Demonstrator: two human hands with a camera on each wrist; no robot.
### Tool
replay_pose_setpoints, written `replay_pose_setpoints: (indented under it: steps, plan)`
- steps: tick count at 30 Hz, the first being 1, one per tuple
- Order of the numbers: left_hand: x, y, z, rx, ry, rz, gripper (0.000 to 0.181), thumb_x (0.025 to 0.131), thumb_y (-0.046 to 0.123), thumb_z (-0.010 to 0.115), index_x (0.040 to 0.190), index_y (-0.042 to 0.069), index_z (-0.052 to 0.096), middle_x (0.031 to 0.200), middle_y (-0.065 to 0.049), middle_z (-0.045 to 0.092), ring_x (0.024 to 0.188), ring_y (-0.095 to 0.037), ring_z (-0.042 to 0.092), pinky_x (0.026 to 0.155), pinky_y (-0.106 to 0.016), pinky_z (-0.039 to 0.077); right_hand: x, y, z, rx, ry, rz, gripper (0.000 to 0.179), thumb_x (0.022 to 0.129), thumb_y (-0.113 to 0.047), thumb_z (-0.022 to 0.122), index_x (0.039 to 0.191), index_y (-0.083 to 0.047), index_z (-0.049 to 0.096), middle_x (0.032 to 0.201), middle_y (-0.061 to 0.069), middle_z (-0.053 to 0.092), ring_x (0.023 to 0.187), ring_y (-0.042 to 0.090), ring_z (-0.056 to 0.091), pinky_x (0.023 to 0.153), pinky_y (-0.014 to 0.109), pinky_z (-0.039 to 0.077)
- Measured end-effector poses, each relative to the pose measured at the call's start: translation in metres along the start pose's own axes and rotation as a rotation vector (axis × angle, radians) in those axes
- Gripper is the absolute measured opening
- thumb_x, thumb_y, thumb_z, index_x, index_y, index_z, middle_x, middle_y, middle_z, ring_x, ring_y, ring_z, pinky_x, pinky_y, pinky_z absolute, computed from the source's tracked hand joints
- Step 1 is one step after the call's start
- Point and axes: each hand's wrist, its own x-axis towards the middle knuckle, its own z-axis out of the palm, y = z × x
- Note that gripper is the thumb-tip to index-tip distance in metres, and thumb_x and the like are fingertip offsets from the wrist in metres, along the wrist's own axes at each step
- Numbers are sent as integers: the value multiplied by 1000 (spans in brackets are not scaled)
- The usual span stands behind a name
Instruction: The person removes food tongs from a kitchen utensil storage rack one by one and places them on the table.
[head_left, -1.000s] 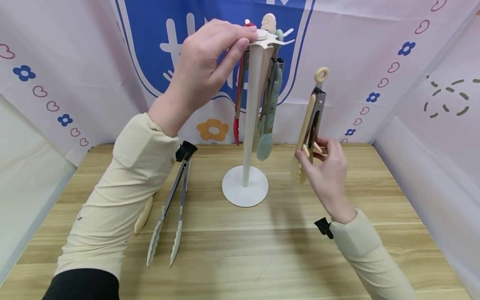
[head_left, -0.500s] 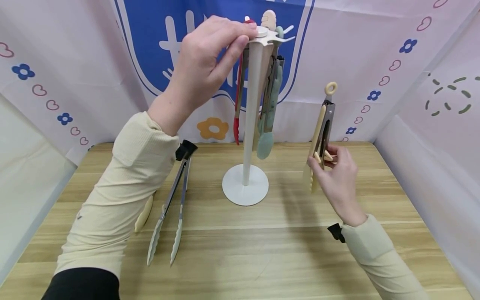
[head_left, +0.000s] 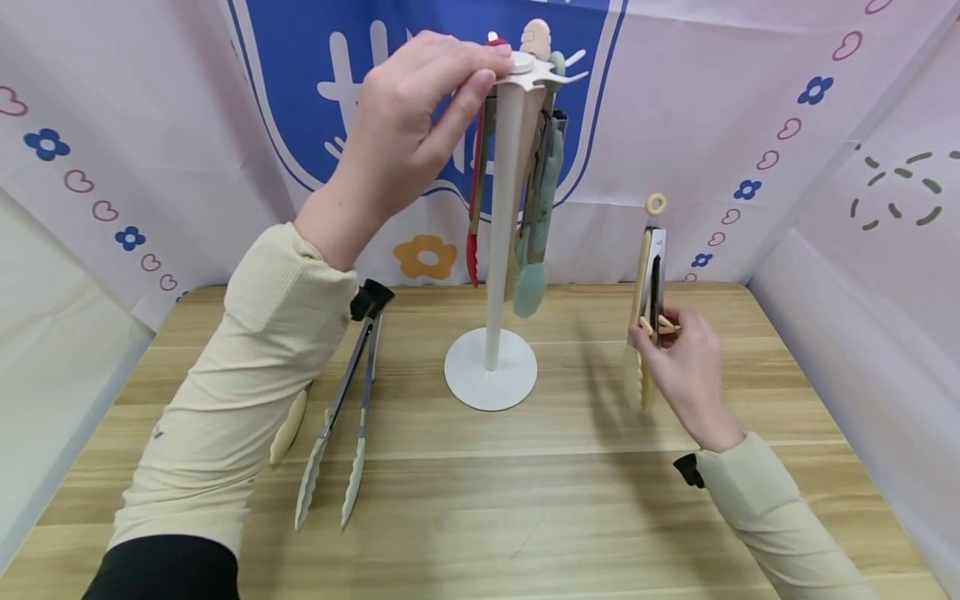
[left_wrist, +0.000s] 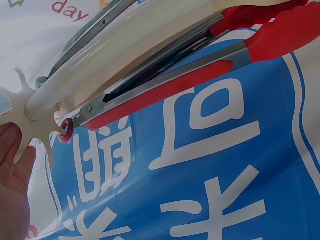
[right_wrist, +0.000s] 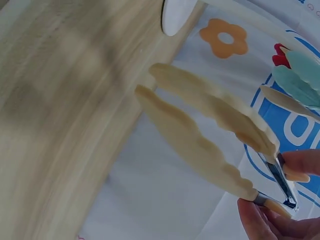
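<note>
My left hand holds the top of a white utensil stand, fingers on its knob and thumb at the hooked plate. Red tongs and pale green tongs hang from its hooks, with a beige-handled utensil behind. To the right of the stand, my right hand pinches cream tongs by the arms. They stand nearly upright, ring at the top and scalloped tips down. In the right wrist view, the cream tips are slightly apart.
Grey tongs with pale tips lie spread on the wooden table, left of the stand's round base. A cream object is partly hidden by the left sleeve. A printed cloth hangs behind the table.
My right hand has moved the cream tongs right and down, closer to the table. My left hand and the stand stay where they were.
</note>
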Motion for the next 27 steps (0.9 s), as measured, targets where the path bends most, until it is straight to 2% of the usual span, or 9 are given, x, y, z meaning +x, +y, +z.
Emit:
replay_pose_setpoints:
  steps: [2, 6, 9, 19, 27]
  plan:
    - [0, 0, 0, -3, 1, 1, 29, 96, 14, 44, 112, -3, 61, 107, -16, 63, 102, -24, 55, 95, -26, 39, -1, 3, 1, -16, -14, 6, 37, 77, -19, 70, 99, 9, 59, 89, 19, 60, 69, 28, 64, 52, 9, 42]
    - [0, 0, 0, -14, 2, 4, 28, 96, 13, 44, 112, -4, 61, 107, -16, 63, 102, -24, 55, 94, -26, 39, -3, 9, 2, -56, -38, 5, 36, 77, -19, 68, 98, 9, 60, 87, 21, 62, 65, 28, 64, 51, 30, 50]
    - [0, 0, 0, -16, 3, 4, 28, 96, 13, 44, 112, -4, 61, 107, -16, 63, 101, -24, 55, 93, -26, 39, -5, 13, 2, -89, -63, -4, 36, 77, -20, 67, 97, 9, 61, 86, 23, 63, 63, 29, 64, 53, 39, 50]
    - [0, -1, 0, -19, 9, 6, 28, 96, 13, 44, 111, -4, 61, 106, -16, 63, 99, -24, 55, 92, -26, 40, -10, 23, 6, -175, -163, 2, 38, 75, -22, 67, 93, 12, 63, 81, 25, 61, 62, 31, 57, 54, 42, 44]
    - [0, -1, -1, -6, -2, 8, 29, 96, 14, 43, 112, -3, 61, 107, -16, 63, 100, -24, 56, 94, -26, 39, -11, 29, 8, -249, -302, 73, 38, 77, -22, 64, 92, 12, 63, 87, 29, 63, 75, 40, 60, 61, 47, 46]
